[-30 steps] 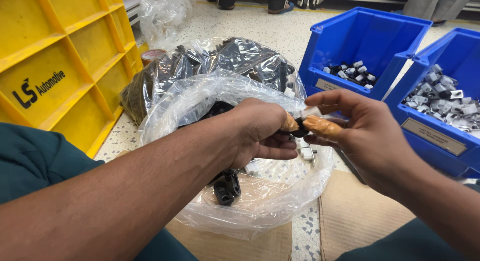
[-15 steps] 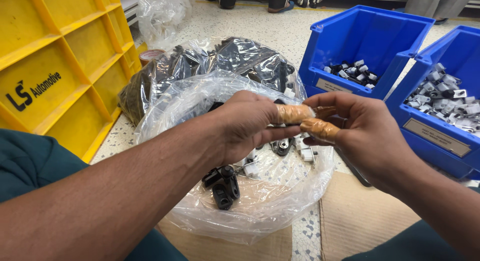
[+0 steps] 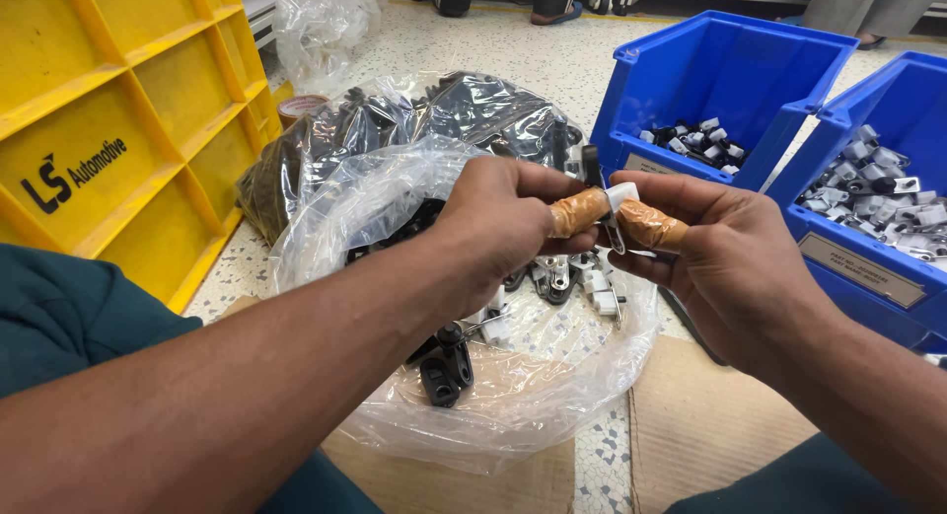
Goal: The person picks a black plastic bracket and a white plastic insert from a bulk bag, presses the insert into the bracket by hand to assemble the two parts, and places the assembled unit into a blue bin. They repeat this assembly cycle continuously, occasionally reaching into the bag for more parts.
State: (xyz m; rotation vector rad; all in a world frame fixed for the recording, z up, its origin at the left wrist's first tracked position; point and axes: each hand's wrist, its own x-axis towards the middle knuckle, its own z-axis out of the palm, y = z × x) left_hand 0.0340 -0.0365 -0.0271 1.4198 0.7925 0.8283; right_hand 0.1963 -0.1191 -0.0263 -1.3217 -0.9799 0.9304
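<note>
Left hand: the left hand (image 3: 503, 223) is curled in, and its taped thumb and fingers pinch a small part (image 3: 607, 206) from the left side.
Right hand: the right hand (image 3: 725, 253) pinches the same small part from the right side with its taped thumb and fingertips — the two hands meet at it.
Small part: it is black and metal with a white piece on top, and it is held up in the air over the clear bag (image 3: 513, 405).
Clear bag: it lies open on the floor under the hands, with more black and white parts (image 3: 562, 277) inside.
Dark bag: a shiny grey bag (image 3: 473, 110) full of parts sits just behind the clear bag.
Blue bins: the near blue bin (image 3: 725, 75) holds a few small parts — the other blue bin (image 3: 912, 110) beside it holds many grey ones.
Yellow crate: the yellow crate (image 3: 109, 129) stands on the left.
Cardboard: brown cardboard (image 3: 700, 435) lies on the floor under the right arm.
</note>
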